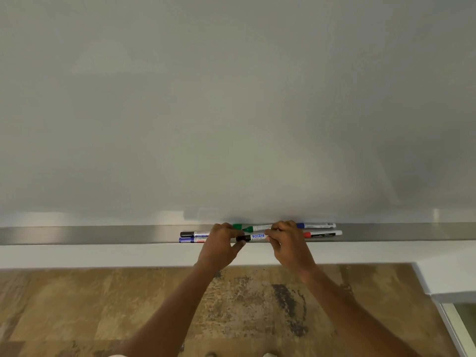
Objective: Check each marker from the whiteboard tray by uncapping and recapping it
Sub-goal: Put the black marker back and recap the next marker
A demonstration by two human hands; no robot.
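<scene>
Above the whiteboard tray (103,234), I hold the black marker (253,237): left hand (222,243) pinched on its cap, right hand (286,239) closed around the barrel. Step: uncapping or recapping, I cannot tell which. Next: a straight axial movement.

We count seven markers: two left of the left hand (221,244), one black-capped (192,233) and one blue (192,239); three between our hands, two green (238,226) (253,229) and one black (251,237); two right of the right hand (288,242), one blue (316,225) and one red (323,233). One tray (103,234). One whiteboard (231,112).
</scene>
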